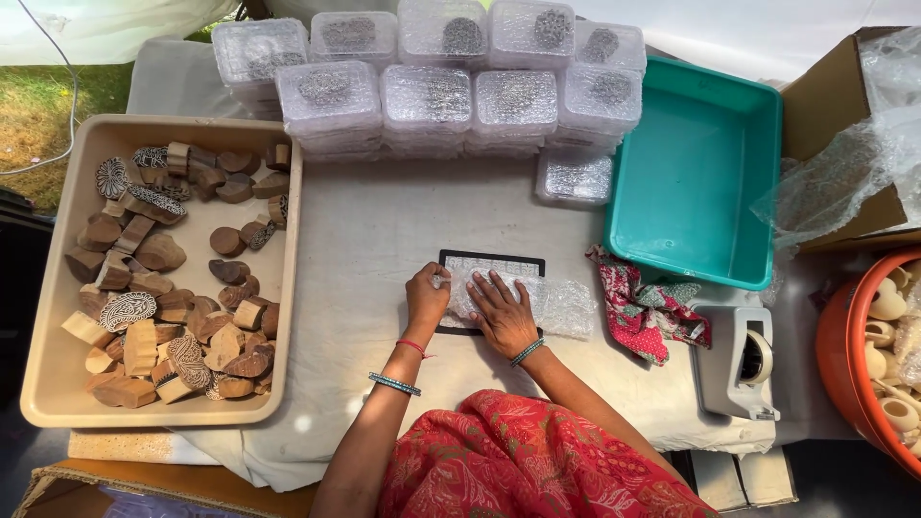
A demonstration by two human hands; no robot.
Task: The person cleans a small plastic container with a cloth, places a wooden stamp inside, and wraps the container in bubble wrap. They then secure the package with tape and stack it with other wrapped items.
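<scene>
bubble wrap (537, 302) lying over black-edged mat (491, 260) mid-table, wrapping step seemingly underway | left hand (427, 295) pinching its left edge | right hand (501, 312) pressing it flat, open-palmed | next: likely needing tape dispenser (739, 363)

Clear bubble wrap (552, 305), matt wooden blocks (158, 288), glossy teal plastic tray (691, 182).

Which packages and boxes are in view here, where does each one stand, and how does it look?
Bubble-wrapped packages: stacked rows at the table's far edge, square, clear over grey patterns.
Single wrapped package: beside the teal tray, same look.
Package in hand: under left hand and right hand, bubble wrap over a black-edged flat piece.
Cardboard box: far right, brown, open.
</scene>
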